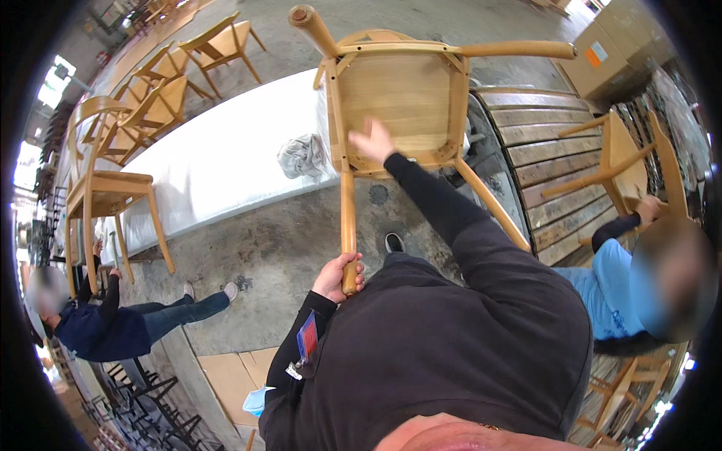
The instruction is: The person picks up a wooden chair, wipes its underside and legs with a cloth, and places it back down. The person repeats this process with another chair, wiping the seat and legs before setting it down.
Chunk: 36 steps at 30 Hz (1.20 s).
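- L grip point(332, 279) wraps round near-L leg point(348, 214) of tipped lt-brown wooden chair point(398, 94); leg runs fwd to seat underside point(417, 113).
- R grip point(374, 142) wide, nearer underside; contact unclear.

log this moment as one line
left hand: gripping chair leg near its end | right hand: at seat underside, blurred, contact unclear | grey cloth: on white surface
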Available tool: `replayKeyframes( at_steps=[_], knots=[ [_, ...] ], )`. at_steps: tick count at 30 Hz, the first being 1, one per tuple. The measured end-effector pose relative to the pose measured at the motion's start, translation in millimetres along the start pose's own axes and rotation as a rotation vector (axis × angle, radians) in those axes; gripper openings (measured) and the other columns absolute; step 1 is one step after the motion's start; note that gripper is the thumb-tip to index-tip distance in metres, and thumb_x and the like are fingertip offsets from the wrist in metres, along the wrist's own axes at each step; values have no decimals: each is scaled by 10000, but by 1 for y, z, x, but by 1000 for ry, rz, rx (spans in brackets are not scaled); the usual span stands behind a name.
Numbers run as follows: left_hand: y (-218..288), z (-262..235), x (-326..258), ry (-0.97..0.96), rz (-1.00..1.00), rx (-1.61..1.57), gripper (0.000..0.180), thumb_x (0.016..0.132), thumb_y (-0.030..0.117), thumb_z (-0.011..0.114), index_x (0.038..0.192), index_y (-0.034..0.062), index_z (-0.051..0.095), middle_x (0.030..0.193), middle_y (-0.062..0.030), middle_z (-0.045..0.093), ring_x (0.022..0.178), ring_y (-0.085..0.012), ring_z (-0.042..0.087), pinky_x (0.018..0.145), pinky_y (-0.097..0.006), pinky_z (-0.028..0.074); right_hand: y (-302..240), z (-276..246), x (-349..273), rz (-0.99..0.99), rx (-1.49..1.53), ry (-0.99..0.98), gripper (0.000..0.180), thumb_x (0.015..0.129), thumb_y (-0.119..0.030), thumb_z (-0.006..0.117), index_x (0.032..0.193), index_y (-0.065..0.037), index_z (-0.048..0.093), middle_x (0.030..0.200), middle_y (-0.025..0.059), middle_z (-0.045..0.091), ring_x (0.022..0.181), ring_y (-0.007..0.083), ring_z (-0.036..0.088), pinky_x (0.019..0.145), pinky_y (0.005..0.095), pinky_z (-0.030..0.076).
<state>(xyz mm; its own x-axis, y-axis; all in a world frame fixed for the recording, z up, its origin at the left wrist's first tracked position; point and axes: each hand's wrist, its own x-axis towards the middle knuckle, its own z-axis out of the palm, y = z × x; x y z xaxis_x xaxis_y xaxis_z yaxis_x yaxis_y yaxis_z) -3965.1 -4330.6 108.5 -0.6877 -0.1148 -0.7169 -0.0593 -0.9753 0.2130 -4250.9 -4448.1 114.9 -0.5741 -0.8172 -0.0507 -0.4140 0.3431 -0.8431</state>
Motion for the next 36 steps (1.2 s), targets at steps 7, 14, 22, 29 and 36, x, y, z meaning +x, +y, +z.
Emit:
replayKeyframes(
  at_steps=[7,14,22,29,36],
  knots=[
    [15,-3,7,29,-159,131,196,970,256,537,1044,77,506,825,-96,590,716,-257,617,678,-398,540,52,59,-149,815,829,-729,486,898,-306,661,1134,68,460,1036,269,597,968,409,653,719,547,562],
    [37,-15,3,-157,-252,177,211,985,210,525,1076,20,514,949,-162,635,898,-315,664,822,-422,552,33,84,-154,974,864,-409,266,904,-181,648,1041,4,515,813,100,567,646,235,613,560,420,576],
    [149,-61,-26,-267,-226,757,367,1007,211,467,1305,1,500,1118,-178,655,1006,-272,673,803,-362,571,27,83,-155,994,745,-334,215,905,-199,649,928,-18,534,754,60,562,587,178,586,518,381,549],
    [248,-77,0,-21,138,592,168,955,196,482,862,60,516,822,-120,640,855,-307,686,735,-430,543,20,80,-157,878,580,-388,202,896,-168,637,839,2,544,674,77,560,527,199,583,461,382,519],
    [359,-35,56,53,383,575,337,1003,310,468,732,109,456,740,-73,608,839,-286,689,724,-452,541,34,81,-166,944,660,-308,204,886,-151,637,938,-37,477,688,57,540,507,170,555,434,351,497]
  ],
)
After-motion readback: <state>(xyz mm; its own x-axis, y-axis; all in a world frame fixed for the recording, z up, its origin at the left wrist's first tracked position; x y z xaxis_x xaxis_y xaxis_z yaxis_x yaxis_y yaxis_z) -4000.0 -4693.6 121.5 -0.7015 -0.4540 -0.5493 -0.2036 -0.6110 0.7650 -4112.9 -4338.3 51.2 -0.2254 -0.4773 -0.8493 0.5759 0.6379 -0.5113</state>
